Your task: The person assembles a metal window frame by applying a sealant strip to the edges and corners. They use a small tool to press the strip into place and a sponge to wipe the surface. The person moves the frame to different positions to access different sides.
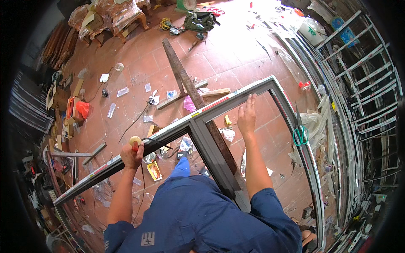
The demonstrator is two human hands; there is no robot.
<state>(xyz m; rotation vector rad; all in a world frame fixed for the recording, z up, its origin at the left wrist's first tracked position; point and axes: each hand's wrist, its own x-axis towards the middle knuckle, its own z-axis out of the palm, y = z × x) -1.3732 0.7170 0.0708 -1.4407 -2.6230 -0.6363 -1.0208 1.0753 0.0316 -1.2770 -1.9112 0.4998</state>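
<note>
A large dark grey metal window frame (232, 98) with a middle bar (211, 152) lies in front of me, its edges lined with pale printed film. My left hand (133, 157) is closed around a tool with a round cream end (135, 140) and a red part; its exact kind I cannot make out. That hand is at the frame's far rail, left of the middle bar. Fingers stretched, my right hand (248, 116) rests against the inner side of the same rail, holding nothing. Scissors (300, 134) with teal handles lie on the frame's right side.
A rusty steel beam (175, 67) passes under the frame. Wood and metal offcuts (217, 92), plastic scraps and a cable litter the tiled floor (139, 63). Long metal profiles (333, 105) and a barred grille (363, 63) line the right. Wrapped furniture (112, 17) stands far left.
</note>
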